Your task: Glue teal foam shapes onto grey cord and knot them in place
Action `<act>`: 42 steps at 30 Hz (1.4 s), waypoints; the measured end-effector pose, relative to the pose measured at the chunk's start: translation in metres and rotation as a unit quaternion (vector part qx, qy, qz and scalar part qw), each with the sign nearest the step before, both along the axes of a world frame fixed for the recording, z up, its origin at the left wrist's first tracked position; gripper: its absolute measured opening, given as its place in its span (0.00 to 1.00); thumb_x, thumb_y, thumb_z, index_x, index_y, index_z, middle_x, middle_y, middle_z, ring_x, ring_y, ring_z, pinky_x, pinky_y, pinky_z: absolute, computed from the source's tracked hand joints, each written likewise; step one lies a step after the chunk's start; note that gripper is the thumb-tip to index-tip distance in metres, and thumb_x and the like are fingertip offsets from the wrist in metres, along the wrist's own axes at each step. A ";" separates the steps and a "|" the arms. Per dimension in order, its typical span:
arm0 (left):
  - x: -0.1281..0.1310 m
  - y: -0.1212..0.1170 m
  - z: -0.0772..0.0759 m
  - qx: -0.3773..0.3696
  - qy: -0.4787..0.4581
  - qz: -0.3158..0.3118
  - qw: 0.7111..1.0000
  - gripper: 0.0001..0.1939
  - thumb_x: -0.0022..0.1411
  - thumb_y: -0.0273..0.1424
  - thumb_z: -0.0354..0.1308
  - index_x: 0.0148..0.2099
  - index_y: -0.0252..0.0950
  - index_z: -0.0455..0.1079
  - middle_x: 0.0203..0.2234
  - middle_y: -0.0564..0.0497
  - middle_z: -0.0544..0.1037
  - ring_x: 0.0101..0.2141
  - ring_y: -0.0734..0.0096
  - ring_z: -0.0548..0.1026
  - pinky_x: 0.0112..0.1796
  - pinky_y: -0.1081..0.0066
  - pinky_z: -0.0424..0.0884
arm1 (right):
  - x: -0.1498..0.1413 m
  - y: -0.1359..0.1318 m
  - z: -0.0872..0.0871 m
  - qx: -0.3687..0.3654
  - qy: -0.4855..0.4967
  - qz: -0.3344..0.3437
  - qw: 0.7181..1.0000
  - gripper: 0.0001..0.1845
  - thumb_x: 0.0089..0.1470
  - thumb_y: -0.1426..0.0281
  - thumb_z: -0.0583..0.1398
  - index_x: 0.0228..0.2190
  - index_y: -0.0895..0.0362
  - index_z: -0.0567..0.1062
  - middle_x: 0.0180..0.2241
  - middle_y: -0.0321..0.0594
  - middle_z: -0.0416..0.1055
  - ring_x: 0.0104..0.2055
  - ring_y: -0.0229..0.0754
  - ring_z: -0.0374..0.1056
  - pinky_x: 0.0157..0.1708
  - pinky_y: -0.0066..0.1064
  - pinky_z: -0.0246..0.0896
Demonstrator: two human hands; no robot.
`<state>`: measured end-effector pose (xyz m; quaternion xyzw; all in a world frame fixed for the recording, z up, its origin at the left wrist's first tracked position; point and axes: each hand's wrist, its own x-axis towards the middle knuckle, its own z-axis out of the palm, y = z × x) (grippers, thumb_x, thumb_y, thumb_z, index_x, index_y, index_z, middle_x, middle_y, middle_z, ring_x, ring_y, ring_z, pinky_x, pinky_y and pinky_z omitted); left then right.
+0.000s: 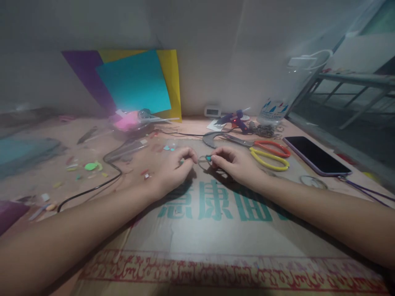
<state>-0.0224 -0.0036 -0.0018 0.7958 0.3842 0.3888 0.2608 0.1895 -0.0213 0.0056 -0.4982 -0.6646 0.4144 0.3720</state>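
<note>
Teal marks a small ring (208, 158) — partly hidden where the right hand (237, 164) pinches it above the cardboard (216, 242). Left hand (173, 170) curls inward nearby — its grip, I can't tell.

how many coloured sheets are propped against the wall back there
3: a turquoise sheet in front, a purple sheet to its left, and a yellow sheet behind it, showing along the top and right. Others could be hidden behind these.

My pinkish tabletop (69, 133) carries printed cardboard (216, 242) at lower centre, a clear container (273, 112) upper right, a green scrap (90, 166) at left.
</note>
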 end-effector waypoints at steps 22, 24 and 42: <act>-0.015 0.029 0.011 0.014 0.130 0.100 0.986 0.18 0.65 0.43 0.55 0.32 0.37 0.76 0.27 0.51 0.79 0.32 0.64 0.75 0.35 0.68 0.66 | 0.009 0.009 -0.010 0.180 -0.079 -0.010 0.980 0.13 0.53 0.76 0.51 0.35 0.56 0.73 0.29 0.35 0.70 0.32 0.38 0.68 0.34 0.30 0.65; -0.027 0.045 0.008 0.041 0.179 0.105 0.977 0.17 0.63 0.42 0.56 0.30 0.36 0.77 0.28 0.49 0.80 0.33 0.62 0.75 0.36 0.67 0.66 | 0.009 0.009 -0.012 0.184 -0.098 0.006 0.978 0.13 0.52 0.77 0.51 0.35 0.56 0.73 0.28 0.35 0.70 0.30 0.38 0.67 0.33 0.30 0.63; -0.010 0.009 0.026 0.014 0.078 0.044 0.996 0.14 0.68 0.39 0.51 0.44 0.36 0.74 0.36 0.49 0.81 0.37 0.64 0.77 0.39 0.67 0.70 | 0.006 0.003 -0.009 0.185 -0.117 -0.001 0.976 0.10 0.61 0.68 0.51 0.39 0.55 0.71 0.32 0.38 0.73 0.34 0.41 0.70 0.36 0.32 0.64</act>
